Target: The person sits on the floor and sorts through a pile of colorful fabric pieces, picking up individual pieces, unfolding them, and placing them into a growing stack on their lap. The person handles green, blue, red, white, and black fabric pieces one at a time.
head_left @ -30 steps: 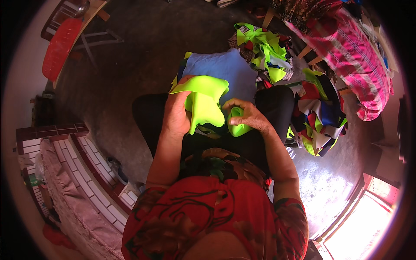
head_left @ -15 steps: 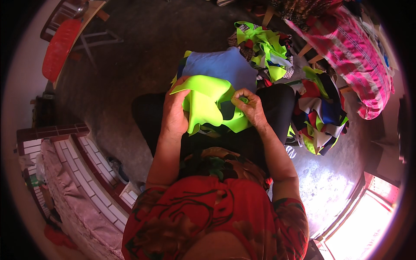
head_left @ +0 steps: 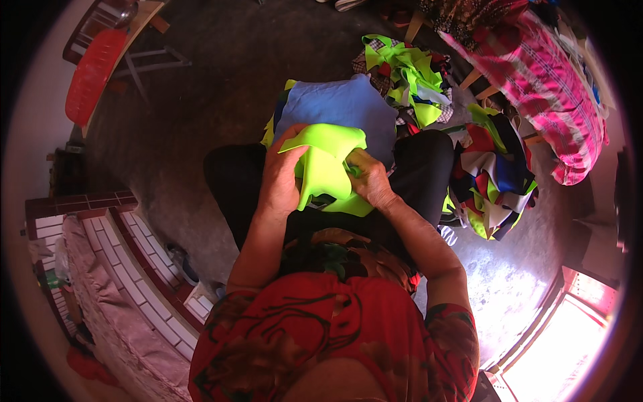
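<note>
Between the knees (head_left: pixel 427 157), the left hand (head_left: pixel 280 181) grips the left side of the lime cloth (head_left: pixel 326 171), while the right hand (head_left: pixel 370 179), fingers curled and tips partly hidden, pinches its right edge. On the far side of it spreads blue cloth (head_left: pixel 338 106); one scrap heap (head_left: pixel 416 77) lies far right, and a second heap (head_left: pixel 494 175) sits right of the right knee.

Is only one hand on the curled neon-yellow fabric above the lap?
No, the left hand holds the fabric at its left, the right hand at its right.
</note>
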The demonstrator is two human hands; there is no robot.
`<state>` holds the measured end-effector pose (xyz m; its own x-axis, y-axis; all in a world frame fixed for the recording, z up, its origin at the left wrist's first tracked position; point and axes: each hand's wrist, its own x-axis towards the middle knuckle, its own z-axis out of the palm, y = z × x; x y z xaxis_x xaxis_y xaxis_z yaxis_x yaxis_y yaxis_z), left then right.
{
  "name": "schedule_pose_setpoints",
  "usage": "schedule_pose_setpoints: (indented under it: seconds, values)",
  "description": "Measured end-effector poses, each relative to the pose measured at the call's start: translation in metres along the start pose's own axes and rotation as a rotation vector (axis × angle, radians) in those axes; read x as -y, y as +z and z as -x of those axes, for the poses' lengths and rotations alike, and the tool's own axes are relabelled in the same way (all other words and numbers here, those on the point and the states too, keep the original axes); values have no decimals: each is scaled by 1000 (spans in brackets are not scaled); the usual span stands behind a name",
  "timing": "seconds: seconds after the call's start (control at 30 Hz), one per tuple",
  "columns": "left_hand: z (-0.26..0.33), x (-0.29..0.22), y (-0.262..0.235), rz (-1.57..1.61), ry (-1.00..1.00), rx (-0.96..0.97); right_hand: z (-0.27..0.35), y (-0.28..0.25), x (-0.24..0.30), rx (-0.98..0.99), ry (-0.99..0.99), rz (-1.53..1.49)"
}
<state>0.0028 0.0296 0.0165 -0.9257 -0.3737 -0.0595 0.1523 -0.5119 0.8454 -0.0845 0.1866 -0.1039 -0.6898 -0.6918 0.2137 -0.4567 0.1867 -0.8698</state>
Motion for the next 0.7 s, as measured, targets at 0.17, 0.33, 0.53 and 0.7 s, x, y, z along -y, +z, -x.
schedule_pose_setpoints:
  seconds: [0.17,0.33,0.53,0.7]
  values:
    - [-3,-8,-11,-88,57,-24,-5,-10,-18,-169,290,-278]
    - [-1,-11,-23,-214,144,-79,-11,-25,-12,-248,347,-567]
    - [15,-31,-41,-186,36,23,-14,-46,-12,-278,262,-828]
    - [40,-52,-59,-155,-88,405,-9,-68,-24,149,246,-1100]
